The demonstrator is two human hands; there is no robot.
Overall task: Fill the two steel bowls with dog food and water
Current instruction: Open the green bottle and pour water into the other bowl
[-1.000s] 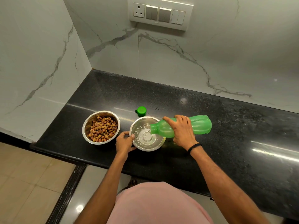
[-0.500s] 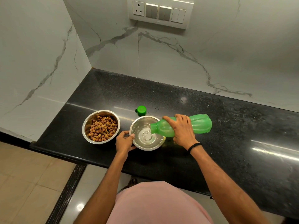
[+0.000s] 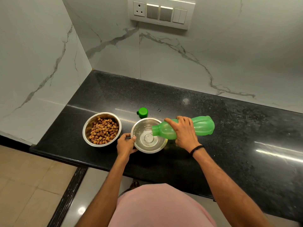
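Two steel bowls stand near the front edge of the black counter (image 3: 229, 128). The left bowl (image 3: 86, 128) holds brown dog food (image 3: 103, 131). The right bowl (image 3: 159, 145) has water in its bottom. My right hand (image 3: 183, 131) grips a green plastic bottle (image 3: 203, 126), tipped on its side with its open mouth over the right bowl, and water runs out of it. My left hand (image 3: 125, 145) holds that bowl's left rim, thumb on the edge.
The bottle's green cap (image 3: 143, 111) lies on the counter just behind the bowls. Marble walls close the left side and the back, with a switch panel (image 3: 162, 13) high on the back wall. Tiled floor lies below the counter's front edge.
The bottle stays tipped over the right bowl and water keeps running in. Both hands hold their places.
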